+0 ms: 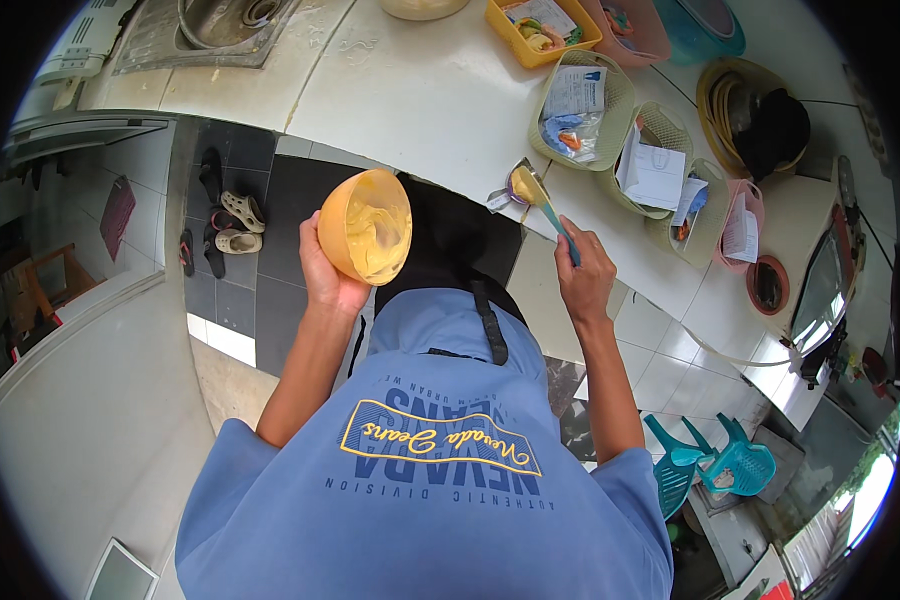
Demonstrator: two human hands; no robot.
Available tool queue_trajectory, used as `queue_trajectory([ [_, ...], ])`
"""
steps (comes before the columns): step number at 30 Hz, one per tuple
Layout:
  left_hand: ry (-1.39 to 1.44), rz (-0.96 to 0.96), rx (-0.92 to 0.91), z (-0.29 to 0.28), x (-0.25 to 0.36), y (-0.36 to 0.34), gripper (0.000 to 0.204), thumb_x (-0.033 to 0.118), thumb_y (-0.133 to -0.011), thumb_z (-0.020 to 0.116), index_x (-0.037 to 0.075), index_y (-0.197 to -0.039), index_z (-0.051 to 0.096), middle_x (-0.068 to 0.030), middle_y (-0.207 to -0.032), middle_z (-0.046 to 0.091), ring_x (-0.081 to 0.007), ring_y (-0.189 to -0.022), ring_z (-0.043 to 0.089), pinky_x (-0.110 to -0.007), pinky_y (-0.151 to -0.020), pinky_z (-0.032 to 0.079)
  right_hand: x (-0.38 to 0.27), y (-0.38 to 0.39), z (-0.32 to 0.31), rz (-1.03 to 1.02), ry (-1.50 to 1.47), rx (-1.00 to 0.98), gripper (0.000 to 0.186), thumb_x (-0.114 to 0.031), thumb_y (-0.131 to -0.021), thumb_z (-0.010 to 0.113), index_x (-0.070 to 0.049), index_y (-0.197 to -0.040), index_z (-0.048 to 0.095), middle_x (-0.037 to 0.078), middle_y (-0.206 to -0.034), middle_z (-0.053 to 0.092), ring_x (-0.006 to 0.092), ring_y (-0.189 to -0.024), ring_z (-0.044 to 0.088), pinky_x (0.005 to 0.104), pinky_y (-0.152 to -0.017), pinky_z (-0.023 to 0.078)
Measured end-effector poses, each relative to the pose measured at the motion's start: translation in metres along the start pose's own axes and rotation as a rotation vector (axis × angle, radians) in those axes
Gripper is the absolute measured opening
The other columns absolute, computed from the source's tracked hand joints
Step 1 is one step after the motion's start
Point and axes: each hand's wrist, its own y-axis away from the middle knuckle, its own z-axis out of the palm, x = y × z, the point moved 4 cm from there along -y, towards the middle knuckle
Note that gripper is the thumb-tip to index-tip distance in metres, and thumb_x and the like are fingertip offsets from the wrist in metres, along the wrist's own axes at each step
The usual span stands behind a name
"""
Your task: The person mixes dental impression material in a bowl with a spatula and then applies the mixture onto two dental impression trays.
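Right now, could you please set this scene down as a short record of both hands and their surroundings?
Left hand: holds an orange bowl, tilted
Bowl contents: yellow paste smeared inside
Right hand: holds a spatula with a blue handle, yellow on its blade
Beside the blade: small purplish item, unclear what
Counter: sink at upper left, plastic baskets at upper right
Floor: pale clogs and dark footwear at left

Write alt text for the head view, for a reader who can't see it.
A person's left hand holds a tilted orange bowl smeared inside with yellow mixture, while the right hand grips a teal-handled spatula with yellow mixture on its head, by the edge of a white counter. Plastic baskets of packets and papers line the counter's right side.
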Motion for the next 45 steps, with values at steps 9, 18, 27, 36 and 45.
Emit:
queue_trajectory([
  [9,-0.021,0.007,0.019,-0.004,0.000,-0.001,0.037,0.038,-0.093,0.040,0.009,-0.109,0.057,-0.0067,-0.110,0.061,-0.0221,-0.102,0.059,-0.039,-0.089,0.049,0.005,0.003,0.000,-0.054,-0.009,-0.018,0.027,-0.003,-0.083,0.064,-0.011,-0.109,0.068,0.007,-0.079,0.063,0.0156,-0.053,0.057,0.0299,-0.051,0.048],
  [18,-0.021,-0.020,0.035,-0.009,-0.003,-0.001,0.037,0.038,-0.093,0.040,0.009,-0.109,0.057,-0.0065,-0.110,0.060,-0.0224,-0.103,0.058,-0.040,-0.089,0.049,0.004,-0.014,-0.035,0.121,-0.195,-0.056,0.020,-0.009,-0.088,0.061,-0.006,-0.107,0.068,0.008,-0.077,0.061,0.0176,-0.061,0.055,0.0295,-0.058,0.045],
  [27,-0.021,-0.008,0.051,-0.011,-0.002,-0.002,0.036,0.036,-0.093,0.039,0.010,-0.109,0.056,-0.0067,-0.111,0.060,-0.0229,-0.104,0.058,-0.040,-0.090,0.049,0.003,-0.029,-0.041,-0.097,0.046,-0.174,0.025,-0.004,-0.081,0.065,-0.011,-0.105,0.068,0.006,-0.082,0.062,0.0195,-0.061,0.061,0.0315,-0.054,0.049],
  [36,0.007,-0.006,0.053,-0.018,0.000,0.001,0.037,0.036,-0.093,0.039,0.009,-0.110,0.057,-0.0076,-0.112,0.060,-0.0237,-0.104,0.058,-0.040,-0.090,0.049,0.003,-0.028,-0.028,-0.167,0.112,-0.187,0.029,-0.004,-0.078,0.067,-0.014,-0.105,0.068,0.004,-0.082,0.061,0.0190,-0.062,0.062,0.0316,-0.054,0.049],
  [45,0.034,-0.031,0.051,-0.025,-0.001,-0.003,0.036,0.035,-0.093,0.039,0.009,-0.110,0.057,-0.0072,-0.111,0.061,-0.0231,-0.103,0.058,-0.040,-0.090,0.049,0.009,-0.020,-0.040,-0.155,0.158,-0.204,0.032,-0.003,-0.076,0.068,-0.015,-0.106,0.068,0.003,-0.082,0.062,0.0174,-0.061,0.062,0.0308,-0.053,0.049],
])
